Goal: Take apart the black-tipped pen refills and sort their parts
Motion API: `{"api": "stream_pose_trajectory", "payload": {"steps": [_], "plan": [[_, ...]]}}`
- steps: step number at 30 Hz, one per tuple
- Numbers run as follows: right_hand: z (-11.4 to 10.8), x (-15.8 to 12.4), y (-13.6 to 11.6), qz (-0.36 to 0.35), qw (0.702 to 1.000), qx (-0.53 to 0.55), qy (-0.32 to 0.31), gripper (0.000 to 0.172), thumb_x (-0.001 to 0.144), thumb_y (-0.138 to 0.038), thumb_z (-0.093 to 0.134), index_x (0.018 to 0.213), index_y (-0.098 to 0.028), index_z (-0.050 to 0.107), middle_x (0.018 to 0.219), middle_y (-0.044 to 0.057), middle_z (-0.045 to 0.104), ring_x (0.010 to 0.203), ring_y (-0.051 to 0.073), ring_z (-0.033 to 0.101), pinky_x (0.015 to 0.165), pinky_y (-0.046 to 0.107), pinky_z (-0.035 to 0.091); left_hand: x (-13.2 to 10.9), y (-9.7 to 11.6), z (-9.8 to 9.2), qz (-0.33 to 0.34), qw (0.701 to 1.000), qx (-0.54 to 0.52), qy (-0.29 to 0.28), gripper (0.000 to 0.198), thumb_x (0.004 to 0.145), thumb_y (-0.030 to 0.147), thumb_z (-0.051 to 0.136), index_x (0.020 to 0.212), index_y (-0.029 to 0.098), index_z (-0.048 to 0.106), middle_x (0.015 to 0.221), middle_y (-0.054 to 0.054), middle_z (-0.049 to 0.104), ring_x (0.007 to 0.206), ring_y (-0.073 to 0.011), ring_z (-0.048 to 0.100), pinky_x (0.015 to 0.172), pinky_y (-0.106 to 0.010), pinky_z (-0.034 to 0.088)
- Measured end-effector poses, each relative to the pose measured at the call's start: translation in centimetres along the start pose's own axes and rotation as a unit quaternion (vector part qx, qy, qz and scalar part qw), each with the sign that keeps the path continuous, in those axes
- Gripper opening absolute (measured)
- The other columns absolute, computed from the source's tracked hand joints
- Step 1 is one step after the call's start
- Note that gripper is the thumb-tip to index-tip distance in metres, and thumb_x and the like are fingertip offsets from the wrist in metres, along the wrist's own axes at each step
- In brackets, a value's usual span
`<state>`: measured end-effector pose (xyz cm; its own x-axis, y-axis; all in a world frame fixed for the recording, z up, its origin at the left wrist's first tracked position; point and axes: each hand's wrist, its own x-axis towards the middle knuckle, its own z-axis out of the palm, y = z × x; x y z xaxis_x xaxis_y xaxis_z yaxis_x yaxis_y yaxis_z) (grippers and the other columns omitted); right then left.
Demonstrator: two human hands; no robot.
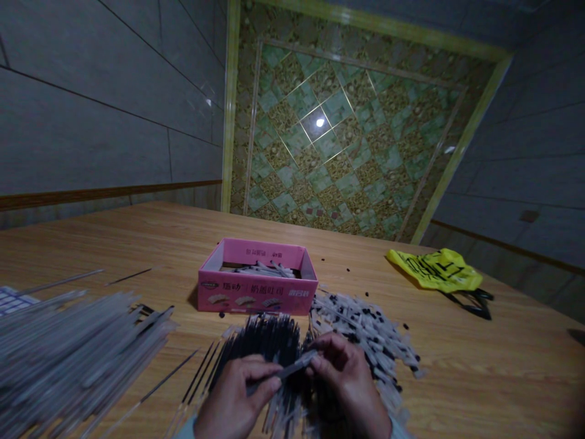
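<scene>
My left hand pinches a slim grey pen-like tube between thumb and forefinger. The thumb and fingers of my right hand close on its far end, where a translucent cap-like piece shows. Below and just beyond both hands lies a dense heap of thin black-ended pen refills, partly covered by the hands. To the right of my right hand spreads a pile of small translucent caps mixed with small black bits. A large bundle of long translucent sticks, smeared by motion, lies left of my left hand.
Beyond the refills stands a pink open-topped box with some pale pieces inside. A yellow bag with black lettering and black handles lies at the right on the wooden table. A blue-and-white checked item is at the left edge.
</scene>
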<state>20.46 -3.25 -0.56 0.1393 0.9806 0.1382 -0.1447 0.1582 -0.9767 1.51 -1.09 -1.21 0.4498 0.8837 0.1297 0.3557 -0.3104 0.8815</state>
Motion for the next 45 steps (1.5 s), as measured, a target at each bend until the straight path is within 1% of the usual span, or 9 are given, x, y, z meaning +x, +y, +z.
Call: {"api": "stream_pose_trajectory", "payload": {"steps": [6, 11, 15, 22, 25, 28, 35, 40, 45], "plan": [[0.3, -0.3, 0.9, 0.013, 0.999, 0.018, 0.024, 0.033, 0.053, -0.037, 0.082, 0.067, -0.016, 0.061, 0.056, -0.001, 0.059, 0.046, 0.012, 0.055, 0.046, 0.024, 0.046, -0.2, -0.4, 0.7, 0.018, 0.999, 0.025, 0.029, 0.025, 0.079, 0.03, 0.053, 0.074, 0.02, 0.075, 0.065, -0.004, 0.059, 0.068, -0.0199, 0.057, 0.062, -0.027, 0.039], [-0.1, -0.3, 1.7, 0.016, 0.999, 0.036, -0.001, 0.032, 0.059, -0.035, 0.08, 0.073, -0.015, 0.059, 0.055, -0.001, 0.059, 0.045, 0.01, 0.055, 0.046, 0.023, 0.046, -0.2, -1.0, 0.5, 0.012, 1.0, -0.023, 0.014, 0.026, 0.076, 0.036, 0.057, 0.076, 0.018, 0.076, 0.066, -0.005, 0.064, 0.068, -0.0196, 0.057, 0.066, -0.028, 0.043], [0.2, -0.5, 1.7, 0.032, 0.999, 0.042, 0.016, 0.035, 0.059, -0.034, 0.08, 0.076, -0.014, 0.057, 0.057, -0.002, 0.059, 0.048, 0.011, 0.057, 0.048, 0.023, 0.049, -0.1, -1.0, 0.3, 0.021, 0.999, -0.023, 0.011, 0.027, 0.076, 0.038, 0.057, 0.08, 0.018, 0.076, 0.064, -0.004, 0.066, 0.066, -0.0181, 0.057, 0.064, -0.027, 0.045], [0.9, -0.7, 1.9, 0.034, 0.994, 0.09, 0.049, 0.033, 0.06, -0.033, 0.08, 0.077, -0.015, 0.058, 0.059, -0.001, 0.06, 0.05, 0.011, 0.059, 0.05, 0.022, 0.05, -0.7, 0.1, 0.9, 0.05, 0.991, 0.064, 0.103, 0.024, 0.08, 0.03, 0.053, 0.084, 0.021, 0.075, 0.066, -0.004, 0.064, 0.065, -0.017, 0.059, 0.059, -0.024, 0.044], [0.9, -0.7, 1.3, 0.018, 0.996, 0.071, 0.044, 0.031, 0.062, -0.032, 0.078, 0.078, -0.015, 0.058, 0.06, -0.001, 0.061, 0.051, 0.011, 0.059, 0.051, 0.022, 0.049, -0.6, 0.1, 0.6, 0.054, 0.995, 0.047, 0.067, 0.027, 0.081, 0.032, 0.051, 0.082, 0.019, 0.075, 0.066, -0.004, 0.063, 0.065, -0.0166, 0.057, 0.059, -0.023, 0.043], [0.9, -0.8, 0.4, -0.024, 0.999, 0.037, 0.014, 0.024, 0.067, -0.028, 0.075, 0.078, -0.016, 0.058, 0.063, -0.001, 0.061, 0.054, 0.011, 0.058, 0.053, 0.021, 0.047, -0.2, 0.0, 0.1, 0.036, 0.999, -0.036, 0.011, 0.035, 0.079, 0.041, 0.052, 0.073, 0.015, 0.074, 0.059, -0.002, 0.06, 0.059, -0.0144, 0.051, 0.055, -0.023, 0.04], [0.2, -0.8, -0.3, -0.042, 0.998, 0.014, -0.047, 0.019, 0.072, -0.029, 0.071, 0.082, -0.018, 0.058, 0.067, -0.003, 0.058, 0.057, 0.01, 0.057, 0.054, 0.021, 0.046, 0.0, -0.8, 0.0, -0.055, 0.984, -0.155, -0.069, 0.054, 0.075, 0.057, 0.046, 0.074, 0.008, 0.07, 0.04, 0.008, 0.031, 0.039, -0.0077, 0.026, 0.039, -0.021, 0.021], [-0.3, -0.5, -0.2, 0.021, 0.993, -0.023, -0.112, 0.028, 0.075, -0.036, 0.067, 0.093, -0.017, 0.058, 0.06, -0.004, 0.056, 0.045, 0.008, 0.052, 0.046, 0.022, 0.046, -0.3, 0.3, -0.7, 0.005, 1.0, 0.023, 0.012, 0.032, 0.079, 0.038, 0.049, 0.069, 0.016, 0.07, 0.065, -0.003, 0.065, 0.064, -0.0156, 0.056, 0.059, -0.024, 0.04], [-0.1, -0.5, -0.2, 0.059, 0.994, -0.036, -0.081, 0.03, 0.073, -0.043, 0.066, 0.081, -0.016, 0.058, 0.056, -0.003, 0.057, 0.039, 0.005, 0.046, 0.04, 0.019, 0.044, -0.6, 1.5, -1.3, 0.085, 0.987, 0.117, 0.064, 0.029, 0.083, 0.03, 0.045, 0.074, 0.023, 0.072, 0.069, -0.003, 0.069, 0.065, -0.0161, 0.06, 0.063, -0.023, 0.042]]}}
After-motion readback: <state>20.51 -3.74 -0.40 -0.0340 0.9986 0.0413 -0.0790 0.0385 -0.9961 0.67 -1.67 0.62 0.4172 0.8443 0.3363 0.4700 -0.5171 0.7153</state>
